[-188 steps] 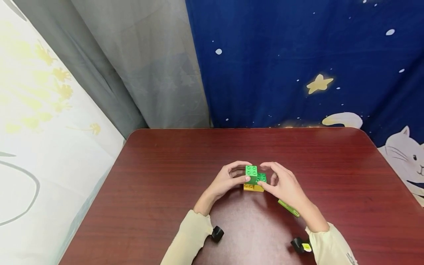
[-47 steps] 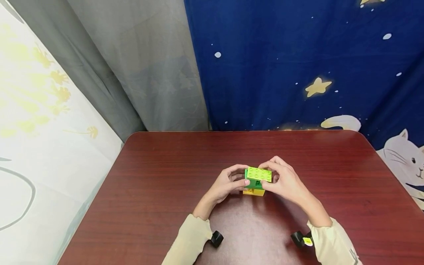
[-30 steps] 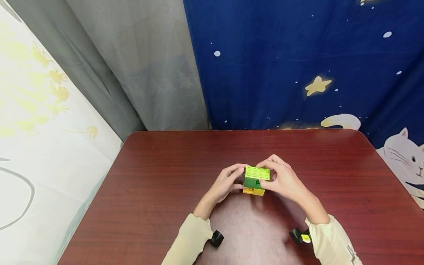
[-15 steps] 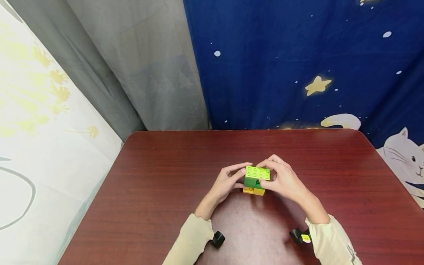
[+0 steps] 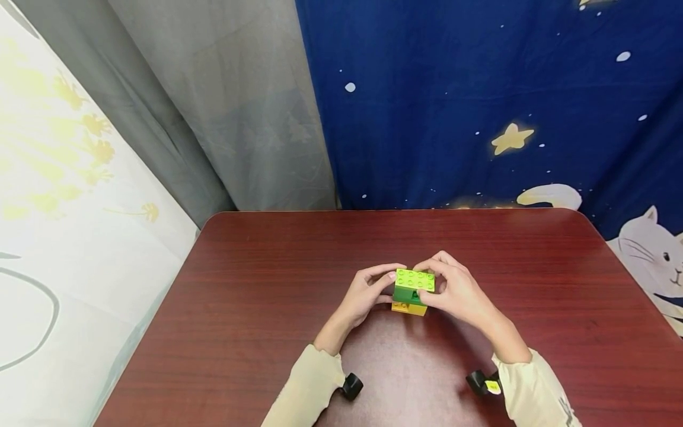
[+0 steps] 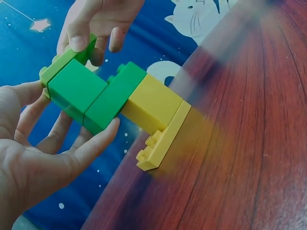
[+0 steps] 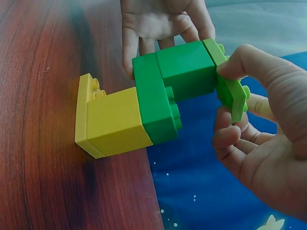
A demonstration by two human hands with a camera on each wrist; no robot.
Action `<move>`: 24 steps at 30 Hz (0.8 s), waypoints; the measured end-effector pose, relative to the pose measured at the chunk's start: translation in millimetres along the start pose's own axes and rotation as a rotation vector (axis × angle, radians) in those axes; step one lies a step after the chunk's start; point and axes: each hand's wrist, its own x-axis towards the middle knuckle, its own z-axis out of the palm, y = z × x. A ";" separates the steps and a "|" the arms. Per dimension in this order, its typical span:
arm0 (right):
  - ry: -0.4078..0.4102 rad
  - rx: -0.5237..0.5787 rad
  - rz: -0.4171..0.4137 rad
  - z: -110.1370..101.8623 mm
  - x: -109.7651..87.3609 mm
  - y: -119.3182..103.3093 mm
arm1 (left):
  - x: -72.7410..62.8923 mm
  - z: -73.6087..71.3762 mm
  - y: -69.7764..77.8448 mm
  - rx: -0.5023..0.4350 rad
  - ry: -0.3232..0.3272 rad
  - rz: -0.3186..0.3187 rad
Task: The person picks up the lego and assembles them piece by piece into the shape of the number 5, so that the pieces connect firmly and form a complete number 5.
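A stack of toy building bricks stands upright on the table between the two hands. From the bottom it has a thin yellow plate (image 7: 82, 112), a yellow block (image 7: 117, 122), a wide green brick (image 6: 115, 100), a smaller green block (image 6: 76, 88) and a lime plate (image 5: 415, 279) on top. Its upper part overhangs to the side. My right hand (image 5: 460, 293) pinches the lime plate at its overhanging right end. With curled fingers, my left hand (image 5: 361, 298) holds the stack's left side, touching the lime plate's edge and the wide green brick.
The dark red wooden table (image 5: 288, 267) has rounded far corners. Behind it hang a grey curtain (image 5: 256, 118) and a blue star-patterned curtain (image 5: 416, 118). Black wrist devices (image 5: 352, 386) sit at both sleeve cuffs.
The lime plate, earlier lying on the table by the right forearm, now sits on top of the stack. My left thumb has moved up from the green block to the lime plate's edge.
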 end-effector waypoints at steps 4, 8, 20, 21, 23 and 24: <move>0.002 0.005 0.013 -1.1 -1.9 -0.5 | 0.6 0.8 0.5 0.005 -0.004 0.003; 0.028 0.012 0.012 -1.2 -4.7 2.5 | 1.1 1.0 1.5 0.015 -0.039 0.011; 0.101 0.119 0.065 3.1 -16.4 13.6 | -8.6 7.4 25.1 0.064 -0.085 0.025; 0.103 0.121 0.067 3.3 -16.7 13.6 | -8.8 6.9 24.9 0.064 -0.094 0.028; 0.105 0.124 0.072 3.8 -17.0 13.9 | -8.7 5.8 23.7 0.073 -0.108 0.034; 0.105 0.126 0.075 3.9 -17.0 14.1 | -8.5 5.2 23.0 0.075 -0.115 0.038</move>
